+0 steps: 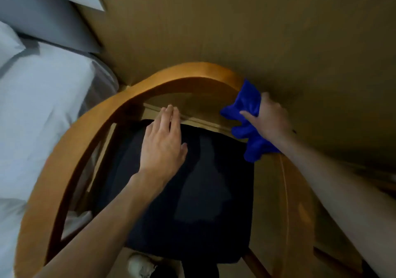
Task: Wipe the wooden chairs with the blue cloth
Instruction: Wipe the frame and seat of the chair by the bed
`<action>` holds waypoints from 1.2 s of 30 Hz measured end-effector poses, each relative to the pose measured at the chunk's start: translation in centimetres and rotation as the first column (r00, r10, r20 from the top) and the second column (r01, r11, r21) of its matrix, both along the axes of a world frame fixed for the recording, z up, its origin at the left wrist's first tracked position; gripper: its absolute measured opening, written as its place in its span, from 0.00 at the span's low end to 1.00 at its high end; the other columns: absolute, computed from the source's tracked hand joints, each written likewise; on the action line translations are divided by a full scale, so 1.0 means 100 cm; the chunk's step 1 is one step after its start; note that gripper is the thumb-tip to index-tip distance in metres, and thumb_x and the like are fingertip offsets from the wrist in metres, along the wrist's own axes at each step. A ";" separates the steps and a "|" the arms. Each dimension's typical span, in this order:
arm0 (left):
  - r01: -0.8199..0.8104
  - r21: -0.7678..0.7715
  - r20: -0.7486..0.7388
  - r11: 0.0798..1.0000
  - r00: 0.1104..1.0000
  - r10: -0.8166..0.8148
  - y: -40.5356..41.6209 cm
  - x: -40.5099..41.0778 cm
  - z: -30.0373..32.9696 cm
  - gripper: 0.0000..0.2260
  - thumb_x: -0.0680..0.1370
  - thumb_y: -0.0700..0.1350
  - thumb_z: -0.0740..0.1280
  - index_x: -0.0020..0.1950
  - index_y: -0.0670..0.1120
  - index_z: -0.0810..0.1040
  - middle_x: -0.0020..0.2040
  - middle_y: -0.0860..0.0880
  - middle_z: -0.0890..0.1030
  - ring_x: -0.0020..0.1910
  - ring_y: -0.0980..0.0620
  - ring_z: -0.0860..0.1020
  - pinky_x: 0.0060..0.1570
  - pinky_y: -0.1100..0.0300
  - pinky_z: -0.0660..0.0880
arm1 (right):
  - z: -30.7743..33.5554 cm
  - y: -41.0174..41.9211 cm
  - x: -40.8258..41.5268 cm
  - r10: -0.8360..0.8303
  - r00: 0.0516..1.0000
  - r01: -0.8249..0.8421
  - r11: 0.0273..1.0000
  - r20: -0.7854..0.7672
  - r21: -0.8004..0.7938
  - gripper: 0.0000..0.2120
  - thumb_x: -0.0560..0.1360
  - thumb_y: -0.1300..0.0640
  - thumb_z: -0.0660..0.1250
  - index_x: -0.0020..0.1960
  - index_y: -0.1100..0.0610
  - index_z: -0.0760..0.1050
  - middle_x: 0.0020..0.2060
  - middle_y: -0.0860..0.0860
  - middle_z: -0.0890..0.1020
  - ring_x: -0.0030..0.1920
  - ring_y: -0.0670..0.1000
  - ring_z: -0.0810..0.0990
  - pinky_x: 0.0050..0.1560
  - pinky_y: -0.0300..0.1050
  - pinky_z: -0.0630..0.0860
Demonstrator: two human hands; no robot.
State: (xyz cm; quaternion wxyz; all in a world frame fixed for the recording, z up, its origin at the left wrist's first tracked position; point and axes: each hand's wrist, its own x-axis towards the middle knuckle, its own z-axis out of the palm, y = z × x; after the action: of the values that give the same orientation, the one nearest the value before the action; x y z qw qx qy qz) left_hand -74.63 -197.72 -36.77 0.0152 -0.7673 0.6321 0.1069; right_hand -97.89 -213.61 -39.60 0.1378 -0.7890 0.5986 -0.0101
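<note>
While the right hand (pixel 271 118) grips the bunched blue cloth (pixel 248 119) on the wooden chair's curved rail (pixel 192 72), it should press firmly and follow the curve. The left hand (pixel 162 142), fingers straight and holding nothing, lies inside the rail over the dark seat (pixel 210 192) and could steady the chair.

Glossy wooden chair (pixel 192 72), fluffy blue cloth (pixel 246 106), seemingly matt dark seat (pixel 203 192)

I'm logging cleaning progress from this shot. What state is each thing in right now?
Bunched blue microfibre cloth: gripped, pressed on the frame's right bend.
Curved wooden chair frame: upright against the wall.
Dark seat cushion: in place, bare.
Right hand: fingers curled round cloth.
Left hand: flat, fingers straight, over the cushion's back edge.
White bedding: rumpled.
</note>
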 end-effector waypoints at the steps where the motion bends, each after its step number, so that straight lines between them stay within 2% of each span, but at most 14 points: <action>1: 0.041 0.002 -0.008 0.999 0.999 -0.041 -0.003 -0.011 0.000 0.41 0.71 0.53 0.74 0.77 0.41 0.58 0.76 0.41 0.62 0.75 0.44 0.62 0.69 0.52 0.56 | -0.003 0.008 -0.011 -0.026 0.999 0.026 1.000 -0.019 0.009 0.24 0.77 0.40 0.68 0.55 0.60 0.68 0.43 0.56 0.79 0.43 0.60 0.81 0.36 0.46 0.67; 4: 0.196 0.024 -0.044 0.980 0.980 -0.195 -0.005 -0.042 0.001 0.41 0.73 0.54 0.72 0.77 0.40 0.57 0.76 0.41 0.61 0.74 0.44 0.63 0.70 0.52 0.61 | -0.009 0.033 -0.036 -0.117 0.986 0.120 0.993 -0.122 0.012 0.22 0.78 0.42 0.65 0.56 0.61 0.69 0.44 0.57 0.82 0.42 0.60 0.82 0.36 0.46 0.66; 7: 0.316 0.052 -0.076 0.947 0.947 -0.312 0.002 -0.069 0.005 0.40 0.74 0.55 0.70 0.78 0.40 0.54 0.76 0.42 0.60 0.74 0.45 0.62 0.71 0.53 0.63 | -0.007 0.062 -0.055 -0.277 0.950 0.287 0.956 -0.143 0.053 0.23 0.78 0.43 0.66 0.59 0.61 0.68 0.50 0.57 0.81 0.47 0.59 0.81 0.38 0.46 0.69; 10: 0.397 0.058 -0.109 0.916 0.914 -0.390 0.018 -0.095 0.009 0.39 0.76 0.56 0.67 0.78 0.40 0.53 0.77 0.43 0.58 0.76 0.46 0.58 0.71 0.54 0.62 | -0.005 0.109 -0.072 -0.409 0.900 0.423 0.904 -0.151 0.067 0.30 0.76 0.43 0.67 0.67 0.62 0.64 0.61 0.59 0.75 0.58 0.59 0.77 0.50 0.51 0.74; 12: 0.439 0.052 -0.138 0.897 0.893 -0.428 0.033 -0.110 0.010 0.38 0.77 0.56 0.66 0.78 0.40 0.53 0.76 0.43 0.58 0.76 0.46 0.57 0.72 0.55 0.61 | -0.003 0.147 -0.080 -0.480 0.856 0.496 0.867 -0.190 0.045 0.37 0.74 0.41 0.68 0.72 0.63 0.59 0.65 0.60 0.72 0.63 0.60 0.73 0.58 0.55 0.73; 16: 0.492 0.028 -0.206 0.870 0.855 -0.476 0.073 -0.133 0.012 0.37 0.77 0.54 0.66 0.78 0.40 0.54 0.76 0.43 0.59 0.76 0.47 0.58 0.71 0.55 0.61 | 0.000 0.228 -0.096 -0.621 0.765 0.640 0.763 -0.170 0.091 0.45 0.73 0.39 0.69 0.77 0.63 0.52 0.69 0.60 0.67 0.68 0.59 0.70 0.64 0.56 0.71; 19: 0.540 0.017 -0.228 0.841 0.822 -0.523 0.103 -0.145 0.012 0.36 0.77 0.53 0.66 0.78 0.41 0.54 0.77 0.44 0.59 0.77 0.47 0.57 0.72 0.55 0.59 | 0.003 0.287 -0.099 -0.704 0.693 0.721 0.682 -0.156 0.123 0.47 0.73 0.39 0.69 0.77 0.63 0.50 0.71 0.60 0.65 0.70 0.59 0.68 0.65 0.55 0.71; 22: 0.573 0.028 -0.236 0.819 0.800 -0.551 0.130 -0.151 0.010 0.36 0.77 0.52 0.66 0.79 0.42 0.52 0.78 0.44 0.57 0.77 0.48 0.56 0.73 0.55 0.57 | 0.003 0.338 -0.095 -0.752 0.645 0.764 0.633 -0.133 0.126 0.47 0.73 0.41 0.70 0.77 0.65 0.50 0.70 0.60 0.66 0.68 0.59 0.69 0.65 0.52 0.72; 26: 0.602 0.043 -0.250 0.797 0.779 -0.575 0.166 -0.152 0.012 0.36 0.77 0.53 0.65 0.79 0.43 0.51 0.78 0.45 0.57 0.77 0.48 0.56 0.73 0.55 0.58 | 0.001 0.389 -0.090 -0.771 0.629 0.776 0.613 -0.099 0.147 0.46 0.74 0.43 0.71 0.77 0.66 0.49 0.69 0.60 0.66 0.65 0.56 0.73 0.63 0.46 0.73; 28: 0.618 0.049 -0.251 0.785 0.768 -0.589 0.181 -0.150 0.015 0.36 0.78 0.53 0.64 0.79 0.44 0.50 0.78 0.45 0.56 0.77 0.48 0.56 0.72 0.55 0.59 | 0.000 0.410 -0.091 -0.799 0.602 0.781 0.588 0.001 0.211 0.41 0.76 0.47 0.70 0.76 0.63 0.51 0.68 0.58 0.67 0.61 0.53 0.74 0.59 0.44 0.74; 30: 0.618 0.051 -0.254 0.784 0.767 -0.589 0.192 -0.147 0.018 0.36 0.78 0.53 0.64 0.79 0.45 0.49 0.78 0.45 0.54 0.76 0.47 0.57 0.72 0.55 0.61 | 0.001 0.425 -0.092 -0.820 0.562 0.788 0.570 0.104 0.234 0.34 0.77 0.50 0.70 0.73 0.62 0.57 0.67 0.57 0.69 0.63 0.53 0.74 0.64 0.44 0.72; 31: 0.615 0.052 -0.255 0.787 0.770 -0.585 0.195 -0.144 0.019 0.35 0.78 0.53 0.64 0.79 0.45 0.49 0.78 0.45 0.54 0.76 0.47 0.57 0.72 0.55 0.62 | 0.001 0.429 -0.094 -0.815 0.569 0.790 0.578 0.108 0.203 0.32 0.77 0.50 0.70 0.72 0.63 0.59 0.67 0.57 0.71 0.66 0.55 0.73 0.68 0.45 0.69; 33: 0.605 0.050 -0.250 0.795 0.778 -0.577 0.199 -0.138 0.020 0.35 0.78 0.53 0.64 0.79 0.46 0.50 0.78 0.45 0.54 0.75 0.48 0.58 0.71 0.55 0.62 | 0.001 0.431 -0.097 -0.807 0.576 0.789 0.590 0.129 0.169 0.32 0.77 0.51 0.71 0.71 0.65 0.62 0.67 0.59 0.73 0.67 0.57 0.73 0.69 0.42 0.66; 36: 0.575 0.052 -0.243 0.817 0.801 -0.548 0.200 -0.127 0.017 0.35 0.78 0.52 0.64 0.79 0.46 0.51 0.77 0.45 0.55 0.74 0.47 0.60 0.70 0.55 0.64 | 0.004 0.429 -0.102 -0.786 0.615 0.747 0.608 0.067 0.271 0.29 0.80 0.50 0.66 0.72 0.65 0.62 0.67 0.58 0.73 0.66 0.57 0.74 0.67 0.42 0.66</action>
State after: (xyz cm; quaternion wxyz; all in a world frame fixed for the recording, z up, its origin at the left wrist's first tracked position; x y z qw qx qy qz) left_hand -87.30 -177.68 -35.08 0.0246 -0.5267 0.8210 0.2192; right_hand -108.09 -170.70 -39.20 0.2580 -0.4309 0.8616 -0.0742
